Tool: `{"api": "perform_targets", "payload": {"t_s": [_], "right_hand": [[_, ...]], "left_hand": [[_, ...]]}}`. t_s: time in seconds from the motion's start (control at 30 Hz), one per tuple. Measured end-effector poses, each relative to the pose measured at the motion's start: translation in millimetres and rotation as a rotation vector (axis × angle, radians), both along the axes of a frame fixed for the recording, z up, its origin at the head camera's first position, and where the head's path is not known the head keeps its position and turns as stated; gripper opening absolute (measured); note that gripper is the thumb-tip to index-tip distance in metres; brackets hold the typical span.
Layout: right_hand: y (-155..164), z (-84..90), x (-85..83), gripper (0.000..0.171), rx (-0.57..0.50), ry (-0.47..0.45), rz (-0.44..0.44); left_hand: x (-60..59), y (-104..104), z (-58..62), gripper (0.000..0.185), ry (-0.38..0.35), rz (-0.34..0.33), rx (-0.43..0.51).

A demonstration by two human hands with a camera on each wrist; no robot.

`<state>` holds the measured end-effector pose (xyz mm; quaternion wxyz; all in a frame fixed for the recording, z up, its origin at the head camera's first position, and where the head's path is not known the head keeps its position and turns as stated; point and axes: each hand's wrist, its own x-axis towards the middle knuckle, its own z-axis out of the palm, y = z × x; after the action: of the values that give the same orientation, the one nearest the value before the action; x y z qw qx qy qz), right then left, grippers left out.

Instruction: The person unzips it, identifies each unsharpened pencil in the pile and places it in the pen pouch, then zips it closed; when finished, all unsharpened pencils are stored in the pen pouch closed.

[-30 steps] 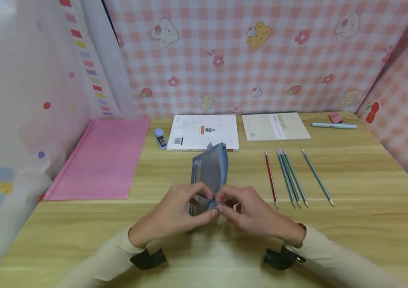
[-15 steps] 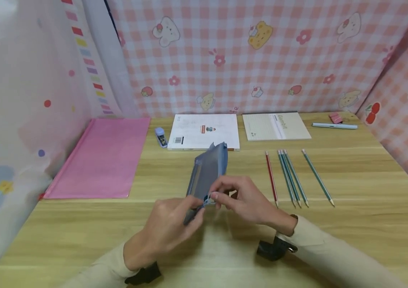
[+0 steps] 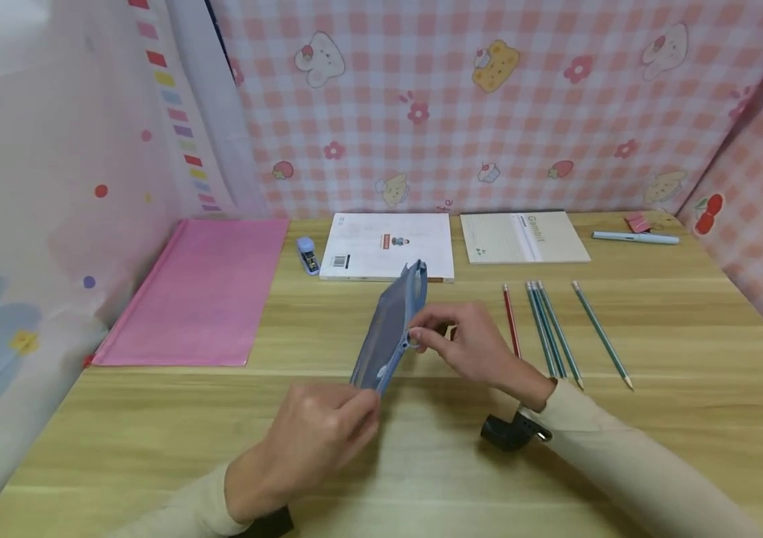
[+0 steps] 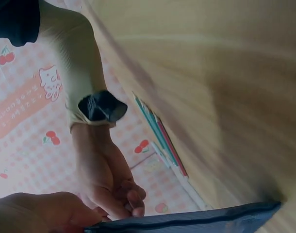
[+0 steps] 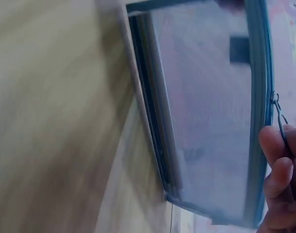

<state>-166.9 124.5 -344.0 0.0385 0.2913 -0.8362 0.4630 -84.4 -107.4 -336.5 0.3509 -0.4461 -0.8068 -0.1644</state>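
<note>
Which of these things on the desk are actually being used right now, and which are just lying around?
In use:
blue mesh pencil case
zipper pull, pinched by the right hand
left hand, holding the case's near end

Lying about:
pencils
pink folder
white booklet
notebook
stapler
pen

Even soft light, head view sharp; both wrist views blurred, streaky.
</note>
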Motion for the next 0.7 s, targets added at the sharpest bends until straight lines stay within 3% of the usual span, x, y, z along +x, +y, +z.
{"api": "perform_targets", "payload": {"t_s": [0.2, 0.4, 0.57, 0.7], "right_hand": [[21, -3.3, -20.0, 0.007, 0.039, 0.118, -0.131], [49, -3.8, -29.1, 0.007, 0.126, 0.254, -0.262], [65, -0.7, -29.7, 0.007, 0.111, 0.229, -0.304], [71, -0.7, -22.0, 0.008, 0.091, 0.137, -0.278]], "left_hand": [[7.2, -4, -6.0, 0.022, -0.002, -0.001, -0.082], [8.6, -13, -8.4, 0.029, -0.041, -0.035, -0.179], [1.1, -27, -8.3, 0.034, -0.081, -0.062, -0.195], [-7.6, -36, -7.7, 0.030, -0.094, -0.017, -0.212]]}}
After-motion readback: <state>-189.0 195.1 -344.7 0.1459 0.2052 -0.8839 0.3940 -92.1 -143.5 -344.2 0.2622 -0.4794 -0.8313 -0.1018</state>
